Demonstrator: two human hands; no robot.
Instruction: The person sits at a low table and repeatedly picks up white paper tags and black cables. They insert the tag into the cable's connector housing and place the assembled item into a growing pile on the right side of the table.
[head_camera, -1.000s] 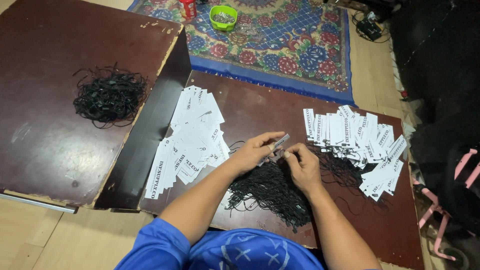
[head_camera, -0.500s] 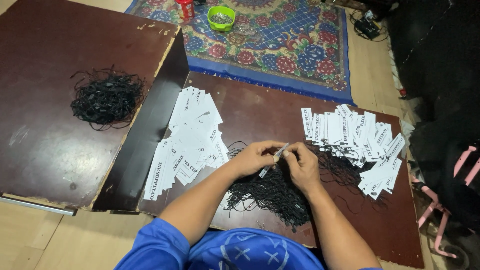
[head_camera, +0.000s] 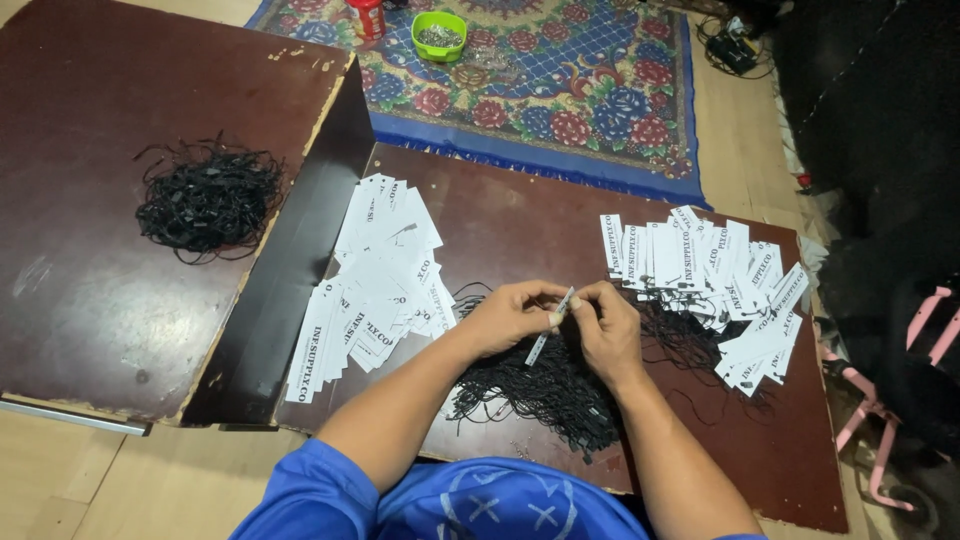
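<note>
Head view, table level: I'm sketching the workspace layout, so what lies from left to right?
Loose black string pile → left stack of white paper tags → left hand → single tag pinched between both hands → right hand → right spread of white tags.

A narrow white paper tag, tilted, pinched above black strings.

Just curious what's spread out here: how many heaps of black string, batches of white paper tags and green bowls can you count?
Heaps of black string: 2
Batches of white paper tags: 2
Green bowls: 1
Total: 5
</note>
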